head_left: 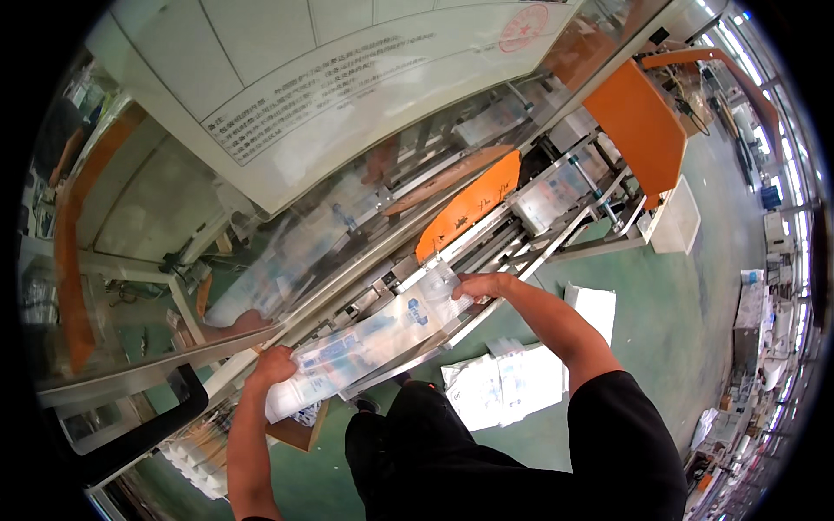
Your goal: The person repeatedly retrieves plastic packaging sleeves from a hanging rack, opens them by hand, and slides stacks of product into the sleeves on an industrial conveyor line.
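A long white plastic-wrapped package point(369, 339) with blue print lies slantwise in front of me, over the rails of a machine's conveyor point(495, 252). My left hand point(276, 365) is closed on its near left end, the fingers partly hidden. At the far right end, my right hand point(482, 286) has its fingers bent round the loose clear film. Farther along the same conveyor sits another printed package point(552, 200). An orange plate point(471, 207) with handwriting stands beside the track, just beyond the package.
A clear guard panel point(304, 234) mirrors the scene behind the track. Above it hangs a printed sheet point(347, 78). Flat white packs point(504, 386) lie on the green floor to my right, and a cardboard box point(300, 431) sits low by my left arm. An orange guard point(638, 130) juts out at right.
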`<action>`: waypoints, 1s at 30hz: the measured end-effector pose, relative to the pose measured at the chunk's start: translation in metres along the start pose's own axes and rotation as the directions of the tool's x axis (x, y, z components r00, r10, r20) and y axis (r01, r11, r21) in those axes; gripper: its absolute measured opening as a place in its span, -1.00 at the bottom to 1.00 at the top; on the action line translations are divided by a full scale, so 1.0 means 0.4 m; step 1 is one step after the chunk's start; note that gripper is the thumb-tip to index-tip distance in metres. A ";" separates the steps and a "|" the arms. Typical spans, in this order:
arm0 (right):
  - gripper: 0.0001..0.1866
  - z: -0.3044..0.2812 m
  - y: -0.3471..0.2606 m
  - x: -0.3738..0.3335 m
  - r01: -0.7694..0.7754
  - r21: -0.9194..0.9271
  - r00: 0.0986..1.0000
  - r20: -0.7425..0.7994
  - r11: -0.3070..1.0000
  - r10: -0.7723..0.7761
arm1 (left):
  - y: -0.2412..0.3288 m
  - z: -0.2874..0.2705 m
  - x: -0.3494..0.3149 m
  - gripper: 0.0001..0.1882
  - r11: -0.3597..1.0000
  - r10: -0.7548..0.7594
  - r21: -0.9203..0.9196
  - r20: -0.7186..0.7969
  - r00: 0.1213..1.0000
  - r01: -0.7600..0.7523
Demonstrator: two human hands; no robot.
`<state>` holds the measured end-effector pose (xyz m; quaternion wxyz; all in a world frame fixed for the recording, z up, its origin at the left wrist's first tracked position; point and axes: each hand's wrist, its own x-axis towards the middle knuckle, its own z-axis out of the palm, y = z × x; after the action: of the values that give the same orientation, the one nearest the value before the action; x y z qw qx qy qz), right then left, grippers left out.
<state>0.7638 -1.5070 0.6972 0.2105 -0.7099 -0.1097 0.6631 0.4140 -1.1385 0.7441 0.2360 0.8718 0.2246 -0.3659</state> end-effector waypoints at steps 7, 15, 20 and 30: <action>-0.25 -0.007 -0.015 -0.018 -0.021 -0.090 0.998 0.053 0.996 0.026 | 0.023 -0.015 -0.007 -0.67 0.998 -0.014 -0.068 -0.012 1.000 0.013; -0.32 -0.011 -0.025 -0.021 -0.051 0.105 0.992 0.119 0.993 0.038 | 0.007 -0.005 -0.002 -0.68 1.000 0.004 -0.028 -0.023 1.000 -0.004; -0.45 0.011 -0.063 -0.072 -0.027 -0.017 0.984 -0.179 0.999 0.024 | 0.010 -0.006 -0.008 -0.68 0.999 -0.005 -0.035 -0.030 1.000 0.004; -0.77 0.003 -0.008 0.004 0.096 -0.536 0.903 -0.307 0.839 -0.299 | 0.017 -0.002 -0.006 -0.66 1.000 0.006 -0.021 -0.007 1.000 -0.006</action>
<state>0.7630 -1.5032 0.6973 0.1014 -0.8387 -0.3120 0.4348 0.4167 -1.1441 0.7482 0.2455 0.8711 0.2268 -0.3597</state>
